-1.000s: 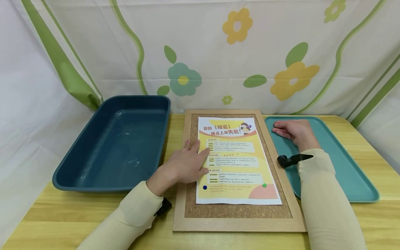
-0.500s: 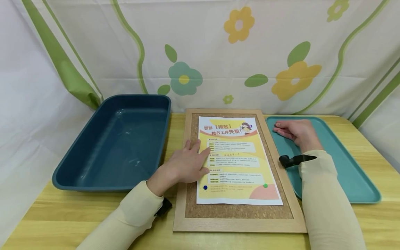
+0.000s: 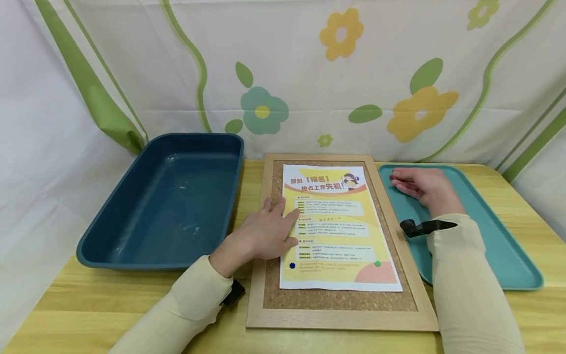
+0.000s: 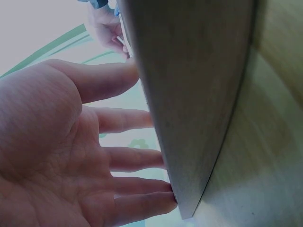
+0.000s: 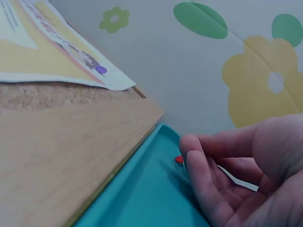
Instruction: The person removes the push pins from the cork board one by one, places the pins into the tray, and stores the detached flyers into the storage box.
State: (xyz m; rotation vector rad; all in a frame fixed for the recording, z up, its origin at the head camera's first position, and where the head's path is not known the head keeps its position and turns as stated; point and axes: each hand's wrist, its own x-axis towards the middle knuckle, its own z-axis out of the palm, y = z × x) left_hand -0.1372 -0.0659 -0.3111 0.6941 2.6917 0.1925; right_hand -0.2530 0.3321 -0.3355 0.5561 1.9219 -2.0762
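A printed yellow poster (image 3: 329, 250) lies on a cork board (image 3: 340, 301) with a wooden frame. My left hand (image 3: 265, 233) rests on the left side of the board, its fingers spread straight and their tips over the poster's edge. In the right wrist view, my right hand (image 5: 265, 170) pinches a small red pushpin (image 5: 179, 160) between thumb and fingertips, above the teal tray (image 3: 495, 250). A blue pushpin (image 3: 292, 265) is at the poster's lower left and a green pushpin (image 3: 378, 264) at its lower right. A purple round spot (image 5: 101, 69) shows near the upper right corner.
A deep dark-blue bin (image 3: 159, 216) stands on the wooden table (image 3: 88, 305) left of the board. The tray lies close against the board's right side. Behind them hangs a white flowered curtain (image 3: 305, 73).
The head view has shifted slightly. My right hand has turned a little, still over the tray, and the red pushpin shows more clearly at its fingertips. My left hand stays on the poster.
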